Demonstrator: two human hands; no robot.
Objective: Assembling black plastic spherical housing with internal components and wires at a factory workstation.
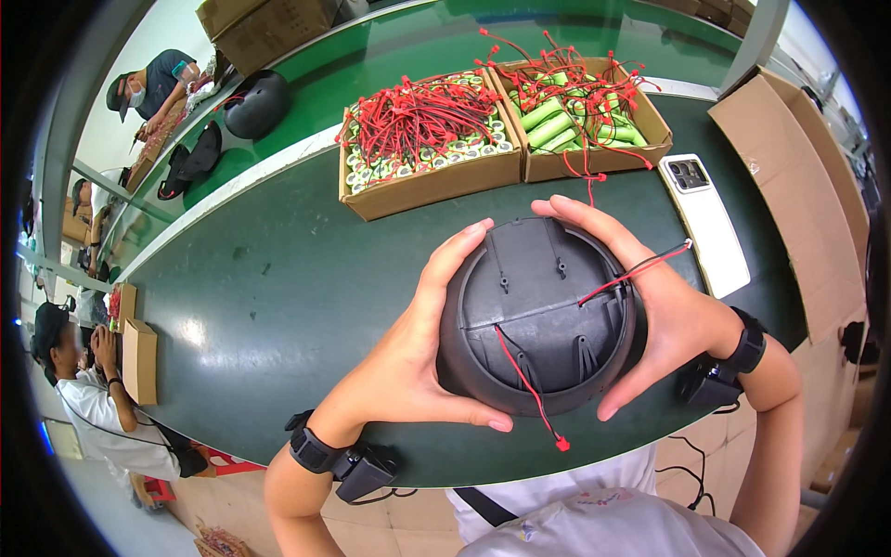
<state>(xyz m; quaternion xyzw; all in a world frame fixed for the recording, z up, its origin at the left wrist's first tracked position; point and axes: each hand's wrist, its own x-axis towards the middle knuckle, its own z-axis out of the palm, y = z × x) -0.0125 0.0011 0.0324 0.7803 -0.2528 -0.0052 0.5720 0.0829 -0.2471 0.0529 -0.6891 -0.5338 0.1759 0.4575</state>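
Between my two hands is a round black plastic housing (520, 343), its open side facing up. Inside its rim show a flat panel, small screw posts and ribs. One red and black wire pair with a red plug (561, 444) hangs over the near rim. Another pair with a white plug (688, 244) runs out to the right, across my right hand. My left hand (422, 348) wraps the left side, thumb at the near edge. Around the right side curves my right hand (664, 311), fingers at the far rim. Whether the housing touches the table is unclear.
Behind the housing stand two cardboard boxes: one of upright cells with red-black leads (427, 176), one of green battery packs (594, 162). A white phone (719, 232) lies at right, near a large open carton (798, 204). Another black housing (258, 104) sits on the green bench. Other people work at left.
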